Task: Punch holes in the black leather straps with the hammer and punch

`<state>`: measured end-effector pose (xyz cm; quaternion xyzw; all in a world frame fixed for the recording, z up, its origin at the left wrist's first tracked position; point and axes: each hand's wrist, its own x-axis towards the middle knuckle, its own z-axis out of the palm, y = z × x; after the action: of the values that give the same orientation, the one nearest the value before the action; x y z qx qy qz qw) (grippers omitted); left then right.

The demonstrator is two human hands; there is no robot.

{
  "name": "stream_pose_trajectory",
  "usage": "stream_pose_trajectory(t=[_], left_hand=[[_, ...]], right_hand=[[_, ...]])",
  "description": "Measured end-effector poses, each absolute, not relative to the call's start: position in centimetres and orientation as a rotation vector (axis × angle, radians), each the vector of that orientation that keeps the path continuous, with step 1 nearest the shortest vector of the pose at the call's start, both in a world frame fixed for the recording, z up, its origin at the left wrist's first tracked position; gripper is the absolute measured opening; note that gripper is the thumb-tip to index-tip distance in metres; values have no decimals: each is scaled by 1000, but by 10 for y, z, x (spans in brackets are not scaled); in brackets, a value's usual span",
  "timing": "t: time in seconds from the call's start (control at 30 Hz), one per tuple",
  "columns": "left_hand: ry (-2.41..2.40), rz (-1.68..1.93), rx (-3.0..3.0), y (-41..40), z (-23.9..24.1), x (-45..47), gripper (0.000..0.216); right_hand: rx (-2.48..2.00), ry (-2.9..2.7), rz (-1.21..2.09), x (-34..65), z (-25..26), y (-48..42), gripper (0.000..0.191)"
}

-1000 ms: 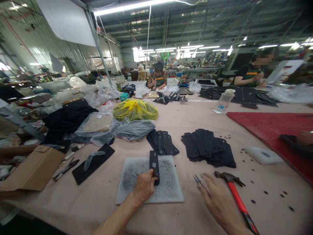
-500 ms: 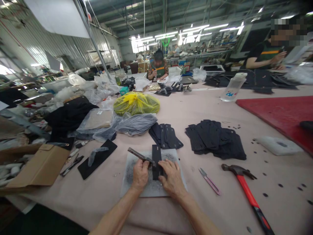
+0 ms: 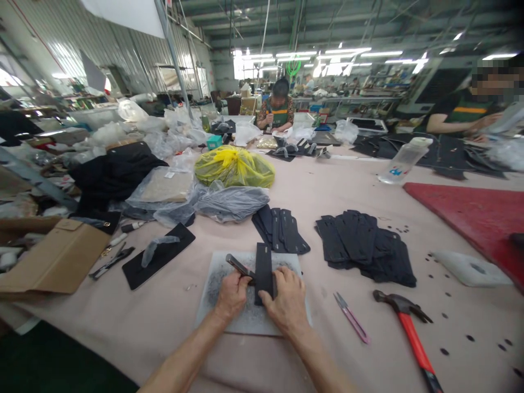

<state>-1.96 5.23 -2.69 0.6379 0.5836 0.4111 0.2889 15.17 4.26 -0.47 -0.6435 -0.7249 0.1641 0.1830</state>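
the pale pink worktop [image 3: 311,196] runs back into a cluttered workshop, where a co-worker [image 3: 279,112] sits at the far side, too small to follow in detail. on the near part lies a pale slab [image 3: 216,270], its near right portion covered by the right hand [image 3: 289,300]. a black strip [image 3: 263,267] lies on the slab, pointing away; the right hand's fingers rest along its right edge, thumb at its near end (whether they pinch it is unclear). the left hand's grip [image 3: 232,297] is closed around a dark metal tool [image 3: 238,265], whose lower end is hidden. black pieces [image 3: 360,245] are piled to the right, far of the pink snips [image 3: 351,319]; the hammer [image 3: 413,333] has its handle cut off at the near edge. a yellow bag [image 3: 234,166] sits farther left. a second ago the right hand had the snips; now they lie on the worktop.
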Motion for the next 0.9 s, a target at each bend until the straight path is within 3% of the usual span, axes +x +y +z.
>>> stream_pose_trajectory(t=[0.3,0.6,0.7,0.83,0.9], left_hand=[[1594,1162,1639,54,-28,-21,28],[1643,1168,1588,57,-36,-23,28],[1656,1163,1587,57,-36,-23,28],[1644,1179,1604,57,-36,-23,27],[1638,1185,1616,58,-36,-23,28]], right_hand=[[-2083,-1962,379,140,7,65,45],[-2073,-1861,634,232,1,84,4],[-2146,-1735,540,281,15,111,11],[-2347,-1499,237,327,40,145,50],[-2360,-1494,193,322,43,156,55]])
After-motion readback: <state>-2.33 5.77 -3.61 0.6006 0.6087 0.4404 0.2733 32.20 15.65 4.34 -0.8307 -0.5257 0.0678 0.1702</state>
